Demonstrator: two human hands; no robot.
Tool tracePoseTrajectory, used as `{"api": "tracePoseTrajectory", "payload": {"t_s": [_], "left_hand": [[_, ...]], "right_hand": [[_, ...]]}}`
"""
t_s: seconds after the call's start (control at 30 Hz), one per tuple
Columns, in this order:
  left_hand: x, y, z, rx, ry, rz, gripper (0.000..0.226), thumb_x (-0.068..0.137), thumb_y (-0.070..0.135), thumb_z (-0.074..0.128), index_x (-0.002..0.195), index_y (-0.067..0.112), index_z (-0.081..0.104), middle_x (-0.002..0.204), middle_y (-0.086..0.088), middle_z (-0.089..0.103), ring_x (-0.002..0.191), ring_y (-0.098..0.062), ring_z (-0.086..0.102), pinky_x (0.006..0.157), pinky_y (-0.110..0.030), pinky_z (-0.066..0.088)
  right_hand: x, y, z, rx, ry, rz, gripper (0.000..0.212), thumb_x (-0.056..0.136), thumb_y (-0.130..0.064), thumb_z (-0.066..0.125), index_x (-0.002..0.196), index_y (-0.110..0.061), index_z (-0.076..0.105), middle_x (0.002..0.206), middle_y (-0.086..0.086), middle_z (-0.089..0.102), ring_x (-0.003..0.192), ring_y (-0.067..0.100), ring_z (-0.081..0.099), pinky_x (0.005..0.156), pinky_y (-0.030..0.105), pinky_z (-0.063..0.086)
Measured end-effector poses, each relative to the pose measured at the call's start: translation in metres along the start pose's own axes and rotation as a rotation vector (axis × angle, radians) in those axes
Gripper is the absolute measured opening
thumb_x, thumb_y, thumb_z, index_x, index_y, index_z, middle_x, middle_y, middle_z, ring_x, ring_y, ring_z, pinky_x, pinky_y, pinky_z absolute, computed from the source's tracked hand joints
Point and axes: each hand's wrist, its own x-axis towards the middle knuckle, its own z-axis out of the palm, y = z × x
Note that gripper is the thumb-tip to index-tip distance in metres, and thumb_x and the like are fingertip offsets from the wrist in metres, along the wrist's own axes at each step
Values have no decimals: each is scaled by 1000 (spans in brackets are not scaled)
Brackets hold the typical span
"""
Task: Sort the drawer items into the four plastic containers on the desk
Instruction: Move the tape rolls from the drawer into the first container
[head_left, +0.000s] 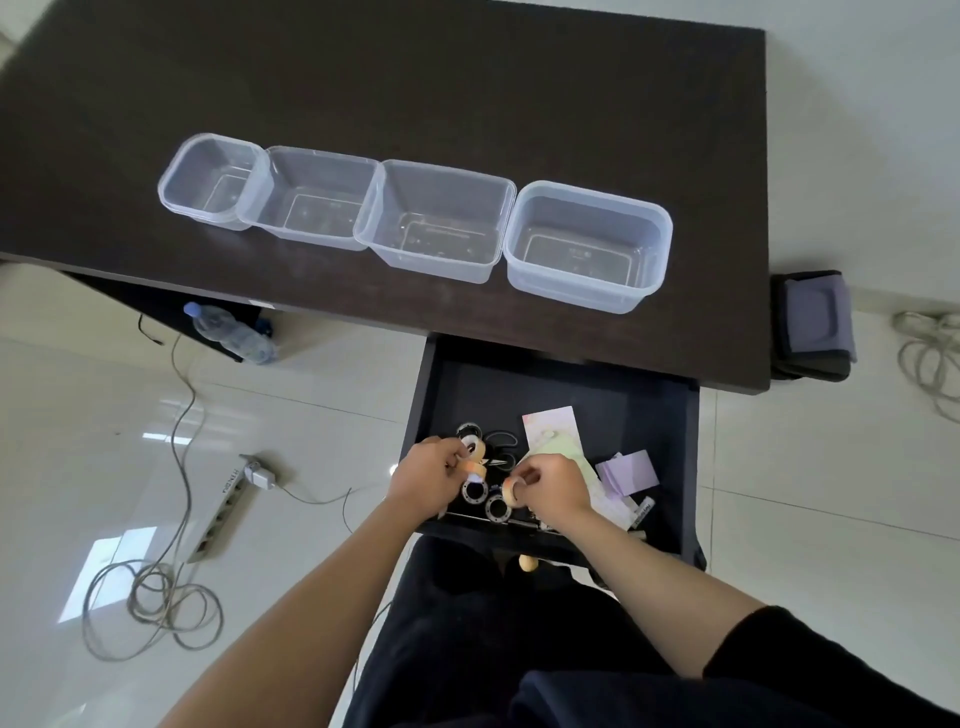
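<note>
The dark drawer (670, 415) is pulled out under the desk. Both hands are inside it at the front left. My left hand (423, 480) grips small tape rolls (475, 457), one above another. My right hand (553, 491) pinches another tan tape roll (511, 492). More rolls (475, 491) lie between the hands, with scissors (501, 447) behind them. Pastel paper sheets (550, 428) and purple sticky notes (631, 467) lie to the right. Four clear plastic containers stand in a row on the desk: far left (174, 179), second (317, 156), third (447, 171), right (589, 192). Nothing lies in them.
The dark desk (467, 78) stretches behind the containers. A water bottle (231, 332) lies under it at left. A power strip (223, 506) and coiled cables (156, 597) lie on the tiled floor at left. A dark bag (813, 325) stands right of the desk.
</note>
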Motion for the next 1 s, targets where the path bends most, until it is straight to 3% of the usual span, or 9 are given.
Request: {"api": "tracePoseTrajectory", "payload": {"t_s": [0.23, 0.33, 0.43, 0.53, 0.63, 0.73, 1.0], "left_hand": [[13, 1, -27, -48, 70, 44, 16, 83, 23, 66, 99, 21, 68, 91, 2, 60, 83, -17, 59, 74, -30, 51], [20, -5, -55, -74, 86, 87, 16, 84, 26, 65, 99, 21, 68, 91, 3, 61, 83, -16, 59, 73, -30, 51], [25, -22, -97, -81, 109, 129, 18, 84, 30, 64, 100, 22, 67, 96, 3, 62, 84, -16, 61, 74, -32, 53], [30, -51, -147, -96, 144, 156, 19, 84, 30, 64, 100, 21, 66, 97, 3, 63, 82, -14, 63, 74, -31, 54], [34, -85, -199, -96, 220, 188, 18, 85, 28, 64, 100, 18, 66, 95, 3, 63, 80, -13, 63, 69, -24, 48], [30, -124, -243, -115, 280, 212, 18, 84, 25, 65, 99, 15, 67, 93, 0, 65, 76, -14, 61, 72, -26, 51], [52, -168, -334, -113, 402, 213, 18, 82, 28, 64, 98, 20, 66, 86, 3, 59, 79, -15, 60, 72, -30, 51]], "right_hand": [[1, -31, -17, 116, 157, -83, 12, 81, -17, 66, 89, -18, 74, 76, -3, 68, 75, 12, 64, 65, 18, 47], [6, -62, -17, 175, 240, -131, 15, 80, -13, 64, 88, -21, 74, 79, -6, 69, 78, 12, 65, 68, 22, 49], [9, -107, -10, 172, 314, -174, 22, 82, -9, 61, 93, -23, 74, 88, -6, 71, 85, 11, 63, 76, 26, 52], [13, -159, 11, 205, 358, -234, 22, 83, -7, 61, 96, -21, 73, 86, -8, 68, 81, 10, 63, 71, 21, 50], [20, -216, 39, 241, 344, -306, 20, 81, -10, 64, 92, -25, 72, 82, -8, 68, 73, 16, 65, 67, 32, 55], [24, -270, 69, 273, 357, -375, 20, 81, -11, 67, 89, -28, 72, 83, -12, 68, 70, 18, 65, 68, 36, 57], [38, -370, 92, 317, 407, -537, 25, 79, -2, 67, 96, -18, 75, 89, -12, 70, 78, 13, 68, 74, 38, 58]]}}
